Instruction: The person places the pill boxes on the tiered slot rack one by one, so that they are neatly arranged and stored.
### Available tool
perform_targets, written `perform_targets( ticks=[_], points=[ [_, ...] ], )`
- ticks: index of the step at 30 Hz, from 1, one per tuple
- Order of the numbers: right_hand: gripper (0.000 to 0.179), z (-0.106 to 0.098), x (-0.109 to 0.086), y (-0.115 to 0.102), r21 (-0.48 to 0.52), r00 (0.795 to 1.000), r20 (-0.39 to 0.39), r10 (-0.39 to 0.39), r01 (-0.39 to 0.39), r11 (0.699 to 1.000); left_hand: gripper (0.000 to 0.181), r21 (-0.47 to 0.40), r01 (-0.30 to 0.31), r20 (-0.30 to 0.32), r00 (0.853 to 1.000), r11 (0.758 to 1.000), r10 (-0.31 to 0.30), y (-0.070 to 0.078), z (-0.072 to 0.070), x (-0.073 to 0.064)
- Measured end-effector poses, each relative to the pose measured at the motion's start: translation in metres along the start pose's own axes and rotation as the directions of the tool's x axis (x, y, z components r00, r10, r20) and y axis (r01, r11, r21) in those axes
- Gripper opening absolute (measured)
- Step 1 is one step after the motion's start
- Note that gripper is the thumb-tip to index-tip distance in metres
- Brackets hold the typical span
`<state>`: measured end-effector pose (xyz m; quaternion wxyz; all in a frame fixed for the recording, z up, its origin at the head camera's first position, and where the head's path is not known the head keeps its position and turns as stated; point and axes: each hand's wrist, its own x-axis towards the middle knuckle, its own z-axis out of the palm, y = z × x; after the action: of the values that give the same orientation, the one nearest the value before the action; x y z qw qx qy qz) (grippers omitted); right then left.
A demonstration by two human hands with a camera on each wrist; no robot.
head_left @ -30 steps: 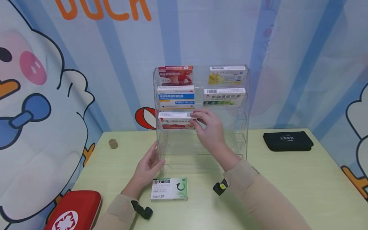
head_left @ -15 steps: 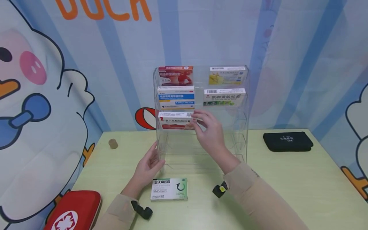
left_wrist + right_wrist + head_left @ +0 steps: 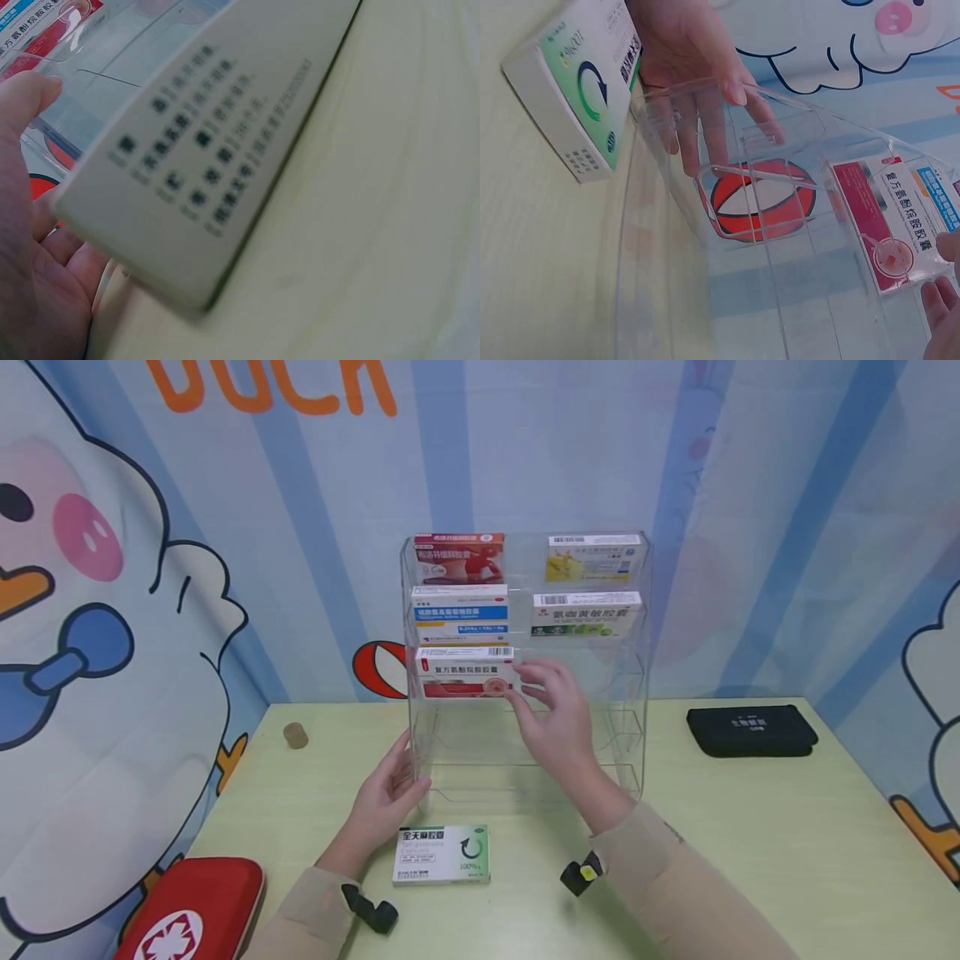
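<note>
A clear tiered display rack stands on the table. My left hand grips its lower left side; in the right wrist view the fingers show through the plastic. My right hand pinches the right end of a red-and-white medicine box, which stands upright on the third tier at left. In the right wrist view, its fingertips touch that box's end. A white-and-green medicine box lies flat on the table before the rack. It looms close in the left wrist view.
Higher tiers bear a red box, a yellow-and-white box, a blue-and-white box and a green-and-white box. A cork-like cylinder and red case are at left, a black pouch at right.
The red-and-white box has tipped back more upright and shifted slightly right, showing more of its front. My right hand has moved a little right with it. My left hand stays put.
</note>
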<state>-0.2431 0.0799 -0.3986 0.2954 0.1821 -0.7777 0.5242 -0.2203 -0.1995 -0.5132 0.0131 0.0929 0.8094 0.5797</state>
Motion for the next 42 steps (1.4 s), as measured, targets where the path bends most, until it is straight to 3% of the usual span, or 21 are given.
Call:
perform_targets(
  ticks=[8,15,25,34,42],
  points=[
    [0.034,-0.001,-0.028,-0.001,0.004,0.996,0.057,-0.068,0.068,0.998,0.086,0.007,0.018,-0.005,1.0,1.0,-0.018,-0.001,0.001,0.0],
    [0.033,0.002,-0.056,0.0,-0.008,0.985,0.164,-0.06,0.062,0.998,0.085,0.006,0.018,-0.006,1.0,1.0,-0.018,-0.001,0.0,0.0],
    [0.031,0.008,-0.092,0.0,-0.046,0.94,0.34,-0.027,0.045,0.998,0.086,0.015,0.009,-0.01,1.0,1.0,-0.009,0.0,0.001,0.0],
    [0.03,0.009,-0.112,0.008,-0.083,0.914,0.405,-0.02,0.058,0.995,0.086,0.018,0.001,-0.011,1.0,1.0,-0.001,0.001,0.0,-0.001],
    [0.036,0.008,-0.132,0.015,-0.139,0.869,0.489,0.07,-0.001,0.99,0.085,0.014,-0.011,0.0,1.0,1.0,0.011,0.001,-0.001,-0.001]
  ],
)
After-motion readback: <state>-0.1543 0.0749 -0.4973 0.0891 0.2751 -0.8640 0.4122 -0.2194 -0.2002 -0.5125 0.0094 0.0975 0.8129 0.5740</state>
